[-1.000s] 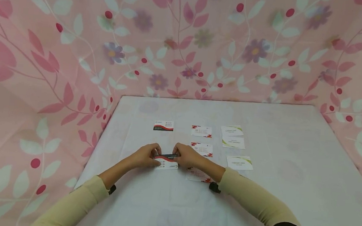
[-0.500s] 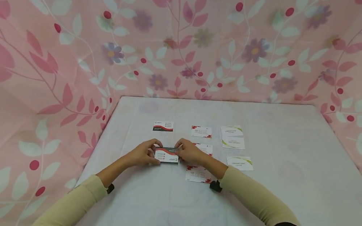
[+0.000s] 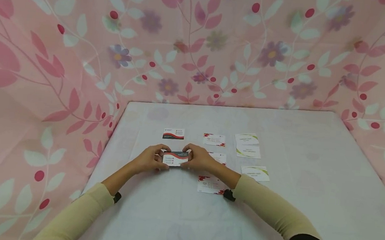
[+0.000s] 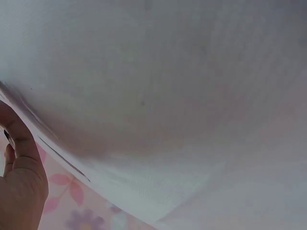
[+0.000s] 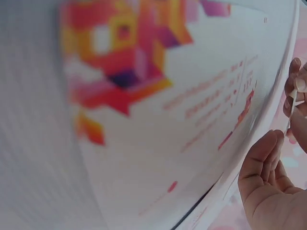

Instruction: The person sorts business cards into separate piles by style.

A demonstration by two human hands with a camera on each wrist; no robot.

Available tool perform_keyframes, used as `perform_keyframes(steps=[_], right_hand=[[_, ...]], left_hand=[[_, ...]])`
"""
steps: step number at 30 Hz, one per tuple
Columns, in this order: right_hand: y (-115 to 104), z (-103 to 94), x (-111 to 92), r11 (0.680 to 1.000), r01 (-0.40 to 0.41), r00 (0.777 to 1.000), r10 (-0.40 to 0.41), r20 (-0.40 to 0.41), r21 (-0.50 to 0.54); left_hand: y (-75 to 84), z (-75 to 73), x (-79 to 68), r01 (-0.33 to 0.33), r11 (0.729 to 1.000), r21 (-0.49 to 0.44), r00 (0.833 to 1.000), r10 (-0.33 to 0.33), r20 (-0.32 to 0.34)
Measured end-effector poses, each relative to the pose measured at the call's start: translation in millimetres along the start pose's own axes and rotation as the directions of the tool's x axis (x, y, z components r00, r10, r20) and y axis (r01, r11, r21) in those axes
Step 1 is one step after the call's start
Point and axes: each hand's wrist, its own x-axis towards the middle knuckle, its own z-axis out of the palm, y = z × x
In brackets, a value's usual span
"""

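Observation:
Both hands hold a white, red and black business card (image 3: 175, 159) over the table's left half, one at each short end. My left hand (image 3: 147, 159) pinches its left end, thumb at the lower corner and fingers at the upper one. At the right end my right hand (image 3: 200, 158) pinches in the same way. The black band lies along the card's top edge, and a thin dark strip shows along the bottom. Behind them a matching business card (image 3: 173, 133) lies flat. In the right wrist view the held card appears edge-on between the fingers.
A column of white cards with red flowers, one at the back (image 3: 214, 139) and one at the front (image 3: 207, 186), lies beside the right hand. Further right are white-and-green cards (image 3: 248, 151), two overlapping and one apart (image 3: 255, 173). Pink floral cloth (image 3: 200, 43) hangs behind the white table (image 3: 305, 177).
Both hands have moved slightly away from the body and left with the card. The card's face has tipped more toward the head camera. The cards on the table have stayed in place.

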Motion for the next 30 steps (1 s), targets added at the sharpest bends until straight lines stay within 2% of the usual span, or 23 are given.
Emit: perform_keyframes(steps=[4,9,14,30], right_hand=[[-4,-0.2,3,0.997,0.027,1.000,-0.027,-0.002,-0.072],[-7,-0.5,8,0.993,0.069,0.997,-0.071,-0.022,-0.097],[-7,-0.7,12,0.988,0.090,0.995,-0.095,-0.033,-0.129],[-4,-4.1,32,0.993,0.032,0.996,-0.042,-0.083,-0.115]], left_hand=[[1.1,-4.3,1.0,0.000,1.000,-0.022,1.000,0.000,-0.007],[-2.3,-9.1,4.0,0.014,1.000,-0.024,1.000,-0.015,-0.022],[-1.6,-12.4,9.1,0.005,0.999,0.033,0.999,-0.004,-0.034],[-4.7,-22.8,28.9,-0.038,0.984,0.175,0.996,0.050,-0.068]])
